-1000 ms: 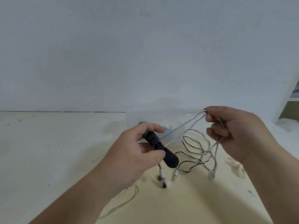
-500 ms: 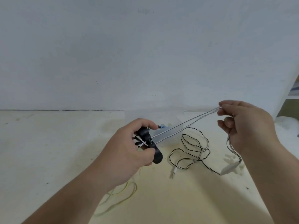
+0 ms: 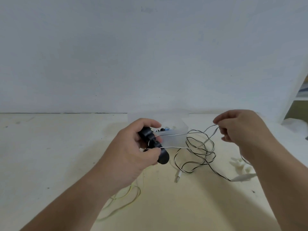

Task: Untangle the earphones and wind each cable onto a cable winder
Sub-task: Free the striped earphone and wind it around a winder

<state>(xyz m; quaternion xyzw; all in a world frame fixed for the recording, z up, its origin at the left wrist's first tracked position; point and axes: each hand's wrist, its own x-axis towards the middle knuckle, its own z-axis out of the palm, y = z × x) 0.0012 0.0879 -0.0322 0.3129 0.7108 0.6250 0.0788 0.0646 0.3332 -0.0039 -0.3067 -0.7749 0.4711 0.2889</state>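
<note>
Left grip (image 3: 131,152) tight around one black winder (image 3: 162,157), right grip (image 3: 241,129) tight on one cable (image 3: 173,134).

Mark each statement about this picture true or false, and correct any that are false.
1. The left hand grips the black cable winder. True.
2. The right hand holds nothing. False: it pinches the white-and-black cable.
3. The jack plug lies on the table. True.
4. The yellow-green cable is wound on the winder. False: it lies loose on the table by the left forearm.
</note>
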